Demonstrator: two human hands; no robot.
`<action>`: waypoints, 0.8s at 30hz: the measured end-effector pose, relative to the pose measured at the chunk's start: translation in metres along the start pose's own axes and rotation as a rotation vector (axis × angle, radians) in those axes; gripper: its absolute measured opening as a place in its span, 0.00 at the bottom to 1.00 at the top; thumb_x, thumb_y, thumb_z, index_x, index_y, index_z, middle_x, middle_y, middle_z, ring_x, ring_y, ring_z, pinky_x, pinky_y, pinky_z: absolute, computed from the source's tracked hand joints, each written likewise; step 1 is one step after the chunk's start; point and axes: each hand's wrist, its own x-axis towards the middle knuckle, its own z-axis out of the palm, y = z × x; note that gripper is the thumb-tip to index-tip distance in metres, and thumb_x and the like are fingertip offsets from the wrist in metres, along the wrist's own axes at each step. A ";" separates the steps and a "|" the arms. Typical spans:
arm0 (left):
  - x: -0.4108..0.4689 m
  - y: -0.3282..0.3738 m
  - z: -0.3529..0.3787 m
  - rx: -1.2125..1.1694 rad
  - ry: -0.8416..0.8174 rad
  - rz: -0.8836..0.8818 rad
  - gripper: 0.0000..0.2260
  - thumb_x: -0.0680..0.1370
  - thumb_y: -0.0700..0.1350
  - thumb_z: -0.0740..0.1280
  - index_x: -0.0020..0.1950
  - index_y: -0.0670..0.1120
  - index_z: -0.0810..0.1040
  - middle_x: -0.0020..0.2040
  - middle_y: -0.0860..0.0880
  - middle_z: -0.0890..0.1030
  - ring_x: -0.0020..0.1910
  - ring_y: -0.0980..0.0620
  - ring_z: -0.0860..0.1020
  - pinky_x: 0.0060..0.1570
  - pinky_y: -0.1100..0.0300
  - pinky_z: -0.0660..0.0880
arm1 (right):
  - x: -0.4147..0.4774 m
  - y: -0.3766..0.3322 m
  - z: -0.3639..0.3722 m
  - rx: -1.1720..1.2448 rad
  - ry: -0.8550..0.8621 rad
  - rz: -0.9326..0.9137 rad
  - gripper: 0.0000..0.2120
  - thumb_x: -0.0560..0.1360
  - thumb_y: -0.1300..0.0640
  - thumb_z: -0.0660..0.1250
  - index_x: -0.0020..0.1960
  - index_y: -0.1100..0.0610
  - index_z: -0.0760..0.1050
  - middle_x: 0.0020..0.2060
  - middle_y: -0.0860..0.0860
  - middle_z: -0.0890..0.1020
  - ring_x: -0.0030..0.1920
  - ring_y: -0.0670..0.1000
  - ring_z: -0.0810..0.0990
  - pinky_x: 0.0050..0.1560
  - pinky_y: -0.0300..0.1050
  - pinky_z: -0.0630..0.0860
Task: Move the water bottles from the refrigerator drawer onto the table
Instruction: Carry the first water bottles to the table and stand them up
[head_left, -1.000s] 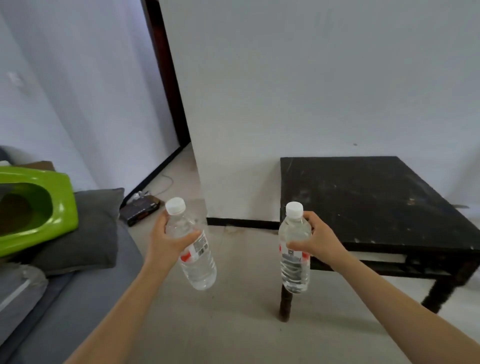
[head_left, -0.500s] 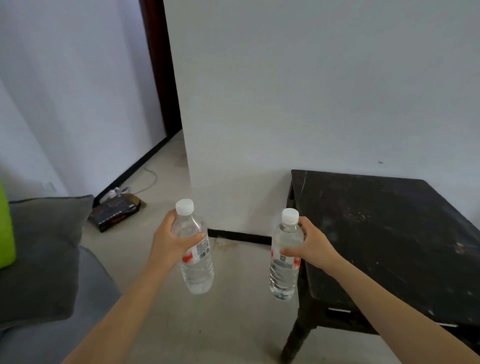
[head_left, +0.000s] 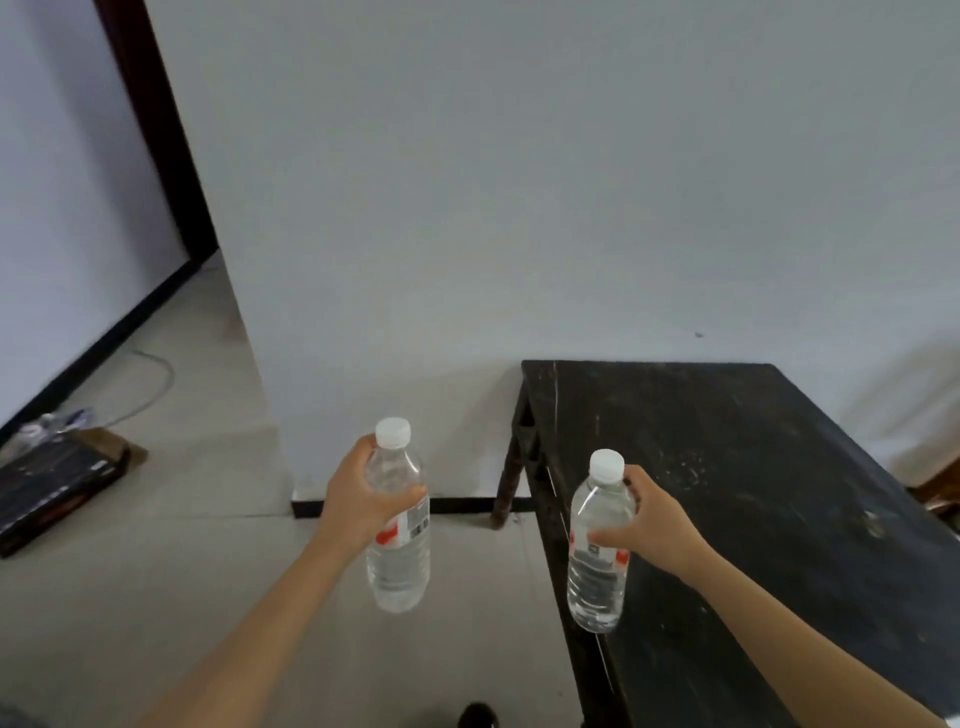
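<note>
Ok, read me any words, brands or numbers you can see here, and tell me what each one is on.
No text here can be read.
Label on the left bottle, held in the left hand: a red patch and a barcode, print too blurred.
Label on the right bottle, held in the right hand: red and grey print, too blurred.
Top of the box at far left: faint markings, too blurred.
On the table: no text.

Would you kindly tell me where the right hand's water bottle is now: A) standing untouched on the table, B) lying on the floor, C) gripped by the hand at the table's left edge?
C: the right hand wraps the bottle, upright at the black table's left edge.
</note>
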 end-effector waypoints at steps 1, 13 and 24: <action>0.019 -0.001 0.011 0.013 -0.026 0.009 0.25 0.63 0.46 0.78 0.56 0.51 0.71 0.51 0.51 0.79 0.51 0.49 0.77 0.49 0.59 0.70 | 0.015 0.005 -0.002 0.002 -0.001 0.010 0.34 0.63 0.56 0.77 0.63 0.50 0.63 0.52 0.46 0.74 0.52 0.47 0.76 0.50 0.40 0.75; 0.240 0.040 0.116 0.040 -0.152 0.107 0.25 0.65 0.42 0.77 0.57 0.50 0.70 0.54 0.49 0.77 0.52 0.50 0.76 0.48 0.61 0.69 | 0.201 0.024 -0.064 0.080 0.145 0.070 0.34 0.63 0.57 0.77 0.62 0.51 0.63 0.51 0.47 0.76 0.52 0.48 0.78 0.49 0.41 0.76; 0.403 0.052 0.277 0.037 -0.509 0.276 0.16 0.65 0.42 0.76 0.45 0.52 0.71 0.39 0.56 0.76 0.39 0.58 0.76 0.37 0.71 0.69 | 0.297 0.083 -0.119 0.123 0.416 0.412 0.32 0.61 0.59 0.78 0.59 0.51 0.65 0.47 0.47 0.78 0.46 0.49 0.79 0.45 0.44 0.78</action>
